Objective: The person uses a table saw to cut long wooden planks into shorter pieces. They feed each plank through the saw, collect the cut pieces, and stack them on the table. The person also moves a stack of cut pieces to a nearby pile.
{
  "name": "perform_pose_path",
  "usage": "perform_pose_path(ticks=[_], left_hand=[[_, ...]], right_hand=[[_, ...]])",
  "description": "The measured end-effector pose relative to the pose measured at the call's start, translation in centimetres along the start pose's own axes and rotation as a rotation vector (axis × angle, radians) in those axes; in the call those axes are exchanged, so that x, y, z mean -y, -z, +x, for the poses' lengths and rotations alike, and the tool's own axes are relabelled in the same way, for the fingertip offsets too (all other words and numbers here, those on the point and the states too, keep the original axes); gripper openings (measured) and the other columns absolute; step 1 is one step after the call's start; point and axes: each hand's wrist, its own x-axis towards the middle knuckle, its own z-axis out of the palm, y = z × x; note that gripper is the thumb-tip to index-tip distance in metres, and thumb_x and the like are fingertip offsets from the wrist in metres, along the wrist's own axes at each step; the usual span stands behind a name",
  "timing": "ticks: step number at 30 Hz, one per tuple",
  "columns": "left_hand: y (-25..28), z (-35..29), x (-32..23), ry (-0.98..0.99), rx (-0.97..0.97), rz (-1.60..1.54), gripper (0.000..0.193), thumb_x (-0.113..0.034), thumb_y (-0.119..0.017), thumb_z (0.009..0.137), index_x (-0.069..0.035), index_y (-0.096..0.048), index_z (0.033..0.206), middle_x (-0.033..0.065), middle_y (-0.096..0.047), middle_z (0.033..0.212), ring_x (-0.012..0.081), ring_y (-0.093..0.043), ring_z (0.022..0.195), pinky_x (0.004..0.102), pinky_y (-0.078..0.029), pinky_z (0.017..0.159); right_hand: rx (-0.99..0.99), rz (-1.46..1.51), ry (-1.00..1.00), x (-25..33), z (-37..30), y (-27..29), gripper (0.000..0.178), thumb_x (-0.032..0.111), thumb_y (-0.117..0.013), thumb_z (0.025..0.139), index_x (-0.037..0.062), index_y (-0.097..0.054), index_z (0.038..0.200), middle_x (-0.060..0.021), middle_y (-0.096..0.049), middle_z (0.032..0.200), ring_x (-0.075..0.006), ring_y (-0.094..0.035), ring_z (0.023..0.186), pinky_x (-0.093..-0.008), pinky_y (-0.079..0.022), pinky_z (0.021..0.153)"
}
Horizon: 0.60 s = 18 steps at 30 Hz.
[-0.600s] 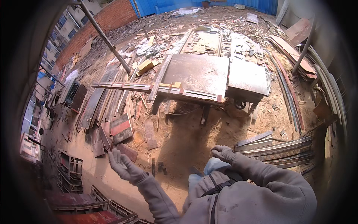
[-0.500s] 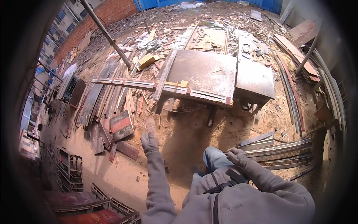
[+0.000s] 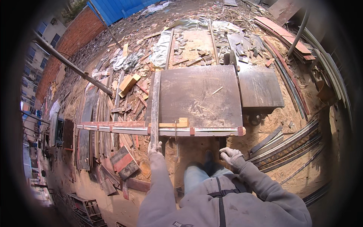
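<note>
My left hand (image 3: 154, 148), in a pale glove, is closed around the near end of a long, narrow wooden plank (image 3: 155, 102). The plank lies across the left side of a broad, dust-marked worktable (image 3: 196, 94) and points away from me. My gloved right hand (image 3: 232, 156) hangs before the table's front right corner, its fingers curled. Whatever it may hold is too small to make out. Along the table's front edge runs a measuring strip (image 3: 215, 129) that extends past the left side on a rail (image 3: 109, 128). A yellowish wooden stop block (image 3: 183, 122) sits by the strip.
A lower metal-topped surface (image 3: 261, 89) adjoins the table's right side. Stacked long strips (image 3: 287, 147) lie at right. Left of my legs are scrap boards (image 3: 124, 162). A slanting pole (image 3: 72, 62) crosses the left; wood scraps (image 3: 200, 58) litter the ground beyond the table.
I have turned and stepped up to the table, which now fills the middle of the view. My left hand has reached the plank's near end. My right hand has come off my thigh.
</note>
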Motion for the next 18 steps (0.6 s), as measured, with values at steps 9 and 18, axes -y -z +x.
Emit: perform_pose_path(ticks=[9, 18], left_hand=[[-6.4, -3.1, -8.1, 0.022, 0.639, 0.302, 0.043, -0.003, -0.062, 0.104, -0.006, -0.055, 0.147, 0.0173, -0.073, 0.118, 0.0258, -0.076, 0.076, 0.0259, -0.057, 0.049], [-22.3, -1.9, 1.8, 0.406, 1.020, 0.537, 0.025, -0.006, -0.066, 0.103, -0.002, -0.071, 0.127, 0.0140, -0.076, 0.107, 0.0185, -0.073, 0.067, 0.0249, -0.055, 0.049]], right_hand=[[-0.519, -0.569, 0.290, 5.0, 9.8, 12.7, 0.095, 0.028, -0.084, 0.079, 0.0110, -0.039, 0.161, -0.0190, -0.041, 0.161, -0.0381, -0.035, 0.152, -0.0530, -0.027, 0.126], [-0.122, -0.942, -0.212, -12.0, 9.9, 24.4, 0.056, 0.017, -0.074, 0.083, 0.0231, -0.059, 0.136, -0.0089, -0.061, 0.133, -0.0321, -0.053, 0.130, -0.0499, -0.034, 0.118]])
